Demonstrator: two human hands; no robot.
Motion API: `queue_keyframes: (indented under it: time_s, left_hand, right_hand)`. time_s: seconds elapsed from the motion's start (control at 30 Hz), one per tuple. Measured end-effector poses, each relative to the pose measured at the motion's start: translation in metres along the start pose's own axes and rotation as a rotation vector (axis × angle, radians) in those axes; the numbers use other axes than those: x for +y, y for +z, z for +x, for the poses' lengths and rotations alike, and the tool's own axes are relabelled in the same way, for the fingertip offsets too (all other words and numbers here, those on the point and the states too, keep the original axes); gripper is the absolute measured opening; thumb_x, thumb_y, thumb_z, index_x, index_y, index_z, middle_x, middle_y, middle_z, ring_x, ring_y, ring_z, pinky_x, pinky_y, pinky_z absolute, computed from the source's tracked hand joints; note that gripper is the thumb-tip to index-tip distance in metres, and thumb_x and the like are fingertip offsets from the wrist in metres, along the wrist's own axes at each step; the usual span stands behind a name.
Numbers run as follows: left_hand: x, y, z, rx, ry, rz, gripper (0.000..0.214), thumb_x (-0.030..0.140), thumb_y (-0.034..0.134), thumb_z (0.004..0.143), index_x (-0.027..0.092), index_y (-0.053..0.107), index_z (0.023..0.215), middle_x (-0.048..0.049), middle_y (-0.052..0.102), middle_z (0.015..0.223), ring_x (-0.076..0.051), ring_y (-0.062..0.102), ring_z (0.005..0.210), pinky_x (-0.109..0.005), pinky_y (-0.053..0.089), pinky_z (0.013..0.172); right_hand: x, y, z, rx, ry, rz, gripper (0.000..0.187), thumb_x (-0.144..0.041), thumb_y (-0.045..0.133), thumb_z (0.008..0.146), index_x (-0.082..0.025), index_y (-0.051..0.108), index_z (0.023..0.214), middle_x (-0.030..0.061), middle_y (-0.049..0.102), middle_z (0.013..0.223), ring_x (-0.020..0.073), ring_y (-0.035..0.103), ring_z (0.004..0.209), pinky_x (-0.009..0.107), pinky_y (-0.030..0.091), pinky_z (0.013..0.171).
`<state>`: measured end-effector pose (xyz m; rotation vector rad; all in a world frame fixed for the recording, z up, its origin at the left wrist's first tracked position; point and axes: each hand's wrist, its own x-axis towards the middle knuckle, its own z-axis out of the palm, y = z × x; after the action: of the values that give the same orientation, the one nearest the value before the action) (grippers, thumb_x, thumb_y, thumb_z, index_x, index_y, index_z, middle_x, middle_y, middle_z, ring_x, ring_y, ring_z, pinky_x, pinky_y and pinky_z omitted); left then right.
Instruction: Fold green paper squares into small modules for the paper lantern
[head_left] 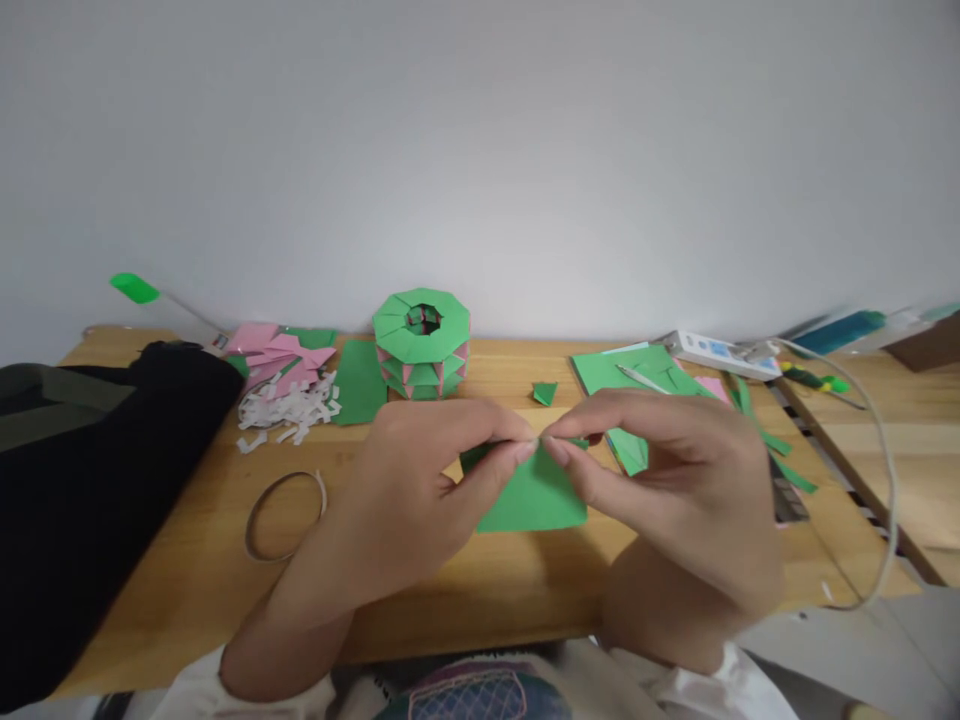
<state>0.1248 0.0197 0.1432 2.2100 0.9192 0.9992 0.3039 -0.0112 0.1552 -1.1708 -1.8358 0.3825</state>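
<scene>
Green paper (536,503) pinched between left hand (420,485) and right hand (679,480).

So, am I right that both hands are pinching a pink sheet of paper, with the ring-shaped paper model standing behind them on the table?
Not quite: the sheet is green, not pink. The head view shows the left hand and right hand pinching the green sheet at its top edge, with the ring-shaped paper model standing behind them on the table.
</scene>
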Motion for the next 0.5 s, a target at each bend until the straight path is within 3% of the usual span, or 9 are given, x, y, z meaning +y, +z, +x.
queue_keyframes:
  time_s: [0.1, 0.27, 0.4, 0.5]
  left_hand:
    - [-0.001, -0.002, -0.001, -0.007, 0.002, 0.001, 0.016, 0.018, 0.058, 0.084, 0.024, 0.071, 0.076, 0.0031, 0.071, 0.064, -0.012, 0.062, 0.054, -0.021, 0.045, 0.054]
    - [-0.002, -0.006, -0.004, 0.108, -0.007, -0.03, 0.014, 0.018, 0.063, 0.083, 0.027, 0.071, 0.076, 0.0035, 0.073, 0.068, -0.014, 0.064, 0.057, -0.023, 0.049, 0.057]
    - [0.0, -0.004, -0.003, 0.064, 0.018, -0.1, 0.014, 0.015, 0.063, 0.082, 0.024, 0.069, 0.075, 0.0044, 0.07, 0.064, -0.011, 0.061, 0.054, -0.021, 0.048, 0.055]
    - [0.002, -0.003, -0.002, 0.022, -0.016, -0.178, 0.015, 0.012, 0.061, 0.082, 0.023, 0.068, 0.074, 0.004, 0.07, 0.066, -0.011, 0.061, 0.057, -0.021, 0.048, 0.054]
  right_hand:
    - [0.003, -0.008, -0.003, -0.001, 0.028, 0.017, 0.012, -0.009, 0.068, 0.074, -0.022, 0.067, 0.071, -0.0052, 0.069, 0.06, 0.0086, 0.061, 0.052, 0.021, 0.048, 0.049]
    - [0.009, -0.021, -0.008, 0.194, 0.081, 0.008, 0.014, -0.011, 0.07, 0.074, -0.025, 0.071, 0.075, -0.0033, 0.072, 0.066, 0.0121, 0.064, 0.057, 0.025, 0.05, 0.051]
    - [0.003, -0.011, -0.005, 0.042, 0.012, 0.122, 0.013, -0.013, 0.072, 0.075, -0.024, 0.072, 0.081, -0.0027, 0.072, 0.065, 0.0123, 0.064, 0.057, 0.025, 0.051, 0.052]
    - [-0.003, -0.004, -0.003, 0.018, -0.001, 0.155, 0.013, -0.011, 0.07, 0.078, -0.023, 0.071, 0.074, -0.0041, 0.071, 0.061, 0.0104, 0.063, 0.053, 0.023, 0.048, 0.047]
